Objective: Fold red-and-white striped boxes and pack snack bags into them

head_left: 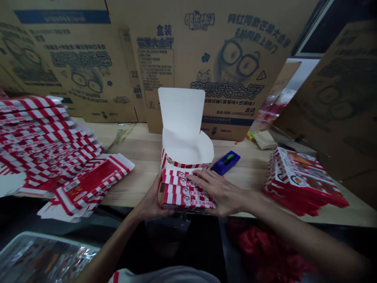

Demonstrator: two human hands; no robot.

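Note:
A red-and-white striped carton (184, 188) lies on its side at the near edge of the wooden table (141, 149), its white flaps standing open toward the back. My left hand (153, 202) curls around the carton's left end and grips it. My right hand (219, 190) rests on top of the carton with fingers stretched flat. A blue tape dispenser (225, 162) sits just behind my right hand.
Flattened striped cartons are heaped at left (50, 133), several sliding off the edge (88, 184). A stack of flat red packs (300, 179) lies at right. Large printed cardboard boxes (206, 59) wall the back. A clear-wrapped tray (44, 257) sits below left.

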